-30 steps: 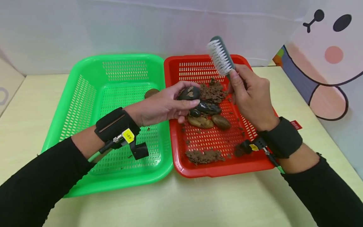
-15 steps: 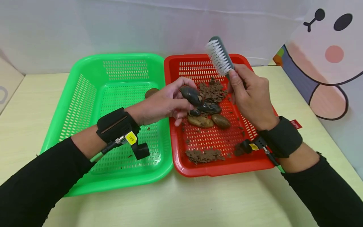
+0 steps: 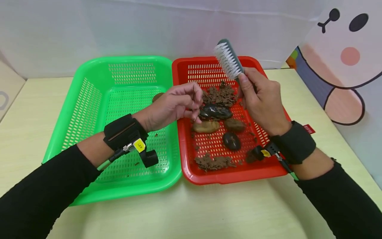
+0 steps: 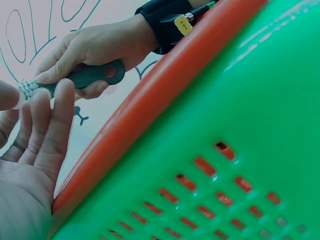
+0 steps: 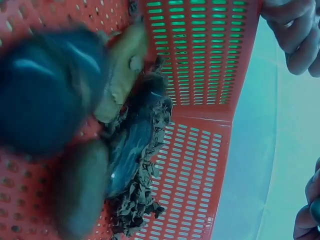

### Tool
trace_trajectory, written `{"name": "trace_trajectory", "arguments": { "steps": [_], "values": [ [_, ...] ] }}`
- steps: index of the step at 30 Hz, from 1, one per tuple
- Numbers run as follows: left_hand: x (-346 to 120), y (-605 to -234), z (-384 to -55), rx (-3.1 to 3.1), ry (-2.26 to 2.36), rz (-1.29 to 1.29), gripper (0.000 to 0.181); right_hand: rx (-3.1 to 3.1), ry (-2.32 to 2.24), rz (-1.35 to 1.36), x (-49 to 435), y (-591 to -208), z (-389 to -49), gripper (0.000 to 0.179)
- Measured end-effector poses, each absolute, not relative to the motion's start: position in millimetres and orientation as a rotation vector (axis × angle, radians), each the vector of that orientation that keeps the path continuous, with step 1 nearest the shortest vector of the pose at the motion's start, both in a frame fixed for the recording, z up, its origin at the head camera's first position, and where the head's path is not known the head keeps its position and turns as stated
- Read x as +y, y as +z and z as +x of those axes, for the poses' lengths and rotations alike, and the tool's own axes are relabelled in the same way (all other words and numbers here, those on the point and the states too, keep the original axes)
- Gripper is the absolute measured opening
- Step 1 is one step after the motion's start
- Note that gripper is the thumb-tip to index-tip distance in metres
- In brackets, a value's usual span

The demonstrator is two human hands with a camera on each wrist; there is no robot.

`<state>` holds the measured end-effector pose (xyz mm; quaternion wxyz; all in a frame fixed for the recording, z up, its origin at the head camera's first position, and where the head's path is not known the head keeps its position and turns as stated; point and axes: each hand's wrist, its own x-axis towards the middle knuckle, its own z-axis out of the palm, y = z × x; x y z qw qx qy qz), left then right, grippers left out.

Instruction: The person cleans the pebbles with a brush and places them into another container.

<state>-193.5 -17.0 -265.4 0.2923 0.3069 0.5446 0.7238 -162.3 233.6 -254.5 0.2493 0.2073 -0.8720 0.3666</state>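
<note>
Over the left side of the red basket (image 3: 188, 172), my left hand (image 3: 174, 107) holds nothing; its fingers are relaxed and slightly bent. My right hand (image 3: 264, 101) grips the dark green handle of a scrub brush (image 3: 229, 59), its white bristles facing left. Below the hands, a round dark stone (image 3: 231, 141) lies in the red basket, blurred in the right wrist view. Near it are a tan stone (image 3: 206, 126), a brown stone (image 3: 235, 125) and a long glossy black stone (image 3: 215, 112). In the left wrist view, the left fingers (image 4: 59, 115) overlap the brush.
Brown crumbly bits (image 3: 221, 95) pile at the back of the red basket, with another heap (image 3: 214, 162) at its front. A green basket (image 3: 125, 192) stands against it on the left, a brown stone (image 3: 157, 96) inside. Both stand on a pale wooden table (image 3: 191, 212).
The dark stone has left my left hand and is down in the red basket. The tan and brown stones there have shifted slightly. My right hand with the brush has hardly moved.
</note>
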Motion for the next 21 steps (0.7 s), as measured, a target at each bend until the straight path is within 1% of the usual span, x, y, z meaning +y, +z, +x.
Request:
{"name": "trace_trajectory", "arguments": {
  "steps": [3, 7, 9, 12, 15, 17, 21],
  "values": [
    [-16, -264, -193, 1.567, 1.854, 0.825, 0.013, -2.377, 1.005, 0.565, 234, -254, -162, 0.027],
    [-10, -259, -192, 1.832, 1.561, 0.963, 0.012, -2.382, 1.016, 0.563, 232, -254, -162, 0.027],
    [-1, -253, -192, 1.98, 1.291, 1.078, 0.012, -2.378, 1.017, 0.569, 232, -253, -162, 0.027],
    [20, -241, -189, 2.095, 0.816, 1.185, 0.014, -2.36, 1.006, 0.584, 231, -253, -162, 0.027],
    [49, -230, -184, 2.081, 0.363, 1.259, 0.022, -2.325, 1.008, 0.586, 230, -253, -162, 0.027],
    [68, -226, -180, 2.052, 0.122, 1.294, 0.032, -2.29, 1.023, 0.585, 226, -254, -162, 0.026],
    [95, -225, -176, 1.965, -0.215, 1.341, 0.02, -2.236, 1.062, 0.622, 218, -254, -162, 0.026]
  ]
}}
